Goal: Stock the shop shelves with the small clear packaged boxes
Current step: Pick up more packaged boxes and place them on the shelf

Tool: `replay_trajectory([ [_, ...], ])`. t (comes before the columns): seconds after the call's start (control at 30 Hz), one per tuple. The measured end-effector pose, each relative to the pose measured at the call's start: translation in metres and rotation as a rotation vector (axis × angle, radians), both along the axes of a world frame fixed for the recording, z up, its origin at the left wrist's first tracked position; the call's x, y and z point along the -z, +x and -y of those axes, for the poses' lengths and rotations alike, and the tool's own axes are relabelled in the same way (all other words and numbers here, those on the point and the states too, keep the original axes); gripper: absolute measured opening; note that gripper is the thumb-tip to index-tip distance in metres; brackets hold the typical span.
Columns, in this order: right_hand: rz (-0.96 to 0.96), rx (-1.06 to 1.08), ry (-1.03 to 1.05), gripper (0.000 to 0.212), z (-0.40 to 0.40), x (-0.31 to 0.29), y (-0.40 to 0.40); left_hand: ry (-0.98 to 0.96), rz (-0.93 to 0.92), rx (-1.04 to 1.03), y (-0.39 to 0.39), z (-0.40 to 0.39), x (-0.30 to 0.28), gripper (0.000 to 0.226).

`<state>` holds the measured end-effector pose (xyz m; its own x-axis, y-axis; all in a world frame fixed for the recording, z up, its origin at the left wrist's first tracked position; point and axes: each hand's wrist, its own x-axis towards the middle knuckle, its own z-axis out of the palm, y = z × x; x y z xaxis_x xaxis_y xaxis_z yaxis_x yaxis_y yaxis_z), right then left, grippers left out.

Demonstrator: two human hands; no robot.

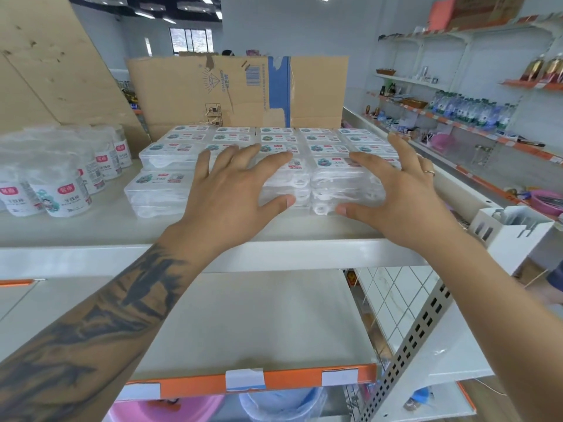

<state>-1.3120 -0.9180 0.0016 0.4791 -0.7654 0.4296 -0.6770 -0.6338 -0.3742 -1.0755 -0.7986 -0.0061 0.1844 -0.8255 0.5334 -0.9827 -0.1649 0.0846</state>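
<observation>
The top shelf [213, 257] is carrying the small clear packaged boxes [323, 141], which are sitting in rows and low stacks from the middle of the shelf toward its right end, labels facing up. One separate box [155, 190] is lying at the front left of the group, just beside the stacks.

The left hand [231, 187] is reaching over the front of the group with fingers spread wide and straight, its fingertips resting on or just above the box tops; the thumb is pointing toward the front face of the near stack [344, 190]. The right hand [399, 184] is hovering at the right side of that same stack, fingers also wide and extended, thumb near the lower front edge. Neither hand is closing around a box; whether the palms are touching the stack cannot be told.

A flattened cardboard sheet [237, 89] is standing upright behind the boxes. Round labelled tubs [61, 190] are occupying the left part of the shelf, well apart from the hands. The lower shelf [259, 324] is showing an orange price strip [292, 380].
</observation>
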Motion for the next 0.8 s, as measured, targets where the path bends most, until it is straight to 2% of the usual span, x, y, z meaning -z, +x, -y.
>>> replay_trajectory([
  [0.23,0.025,-0.006,0.003,0.083,0.0,0.001,0.0,0.017,-0.043,0.024,0.0,-0.007,-0.004,0.073],
  [0.3,0.034,0.001,0.006,0.083,-0.001,0.001,0.0,-0.085,-0.088,-0.037,0.008,-0.02,-0.007,0.078],
  [0.37,0.035,0.023,0.009,0.086,-0.002,0.0,0.0,-0.176,-0.107,-0.183,0.023,-0.039,-0.005,0.082],
  [0.47,0.033,0.045,0.029,0.093,-0.002,0.0,0.001,-0.108,-0.218,-0.334,0.051,-0.061,0.003,0.097],
  [0.57,0.046,0.048,0.06,0.093,-0.001,-0.001,0.001,-0.025,-0.303,-0.26,0.066,-0.063,0.007,0.11],
  [0.67,0.057,0.037,0.073,0.085,0.001,-0.002,0.003,-0.049,-0.332,-0.187,0.067,-0.06,0.003,0.106],
  [0.8,0.048,0.03,0.065,0.083,0.001,-0.001,0.003,-0.077,-0.334,-0.196,0.065,-0.06,0.003,0.093],
])
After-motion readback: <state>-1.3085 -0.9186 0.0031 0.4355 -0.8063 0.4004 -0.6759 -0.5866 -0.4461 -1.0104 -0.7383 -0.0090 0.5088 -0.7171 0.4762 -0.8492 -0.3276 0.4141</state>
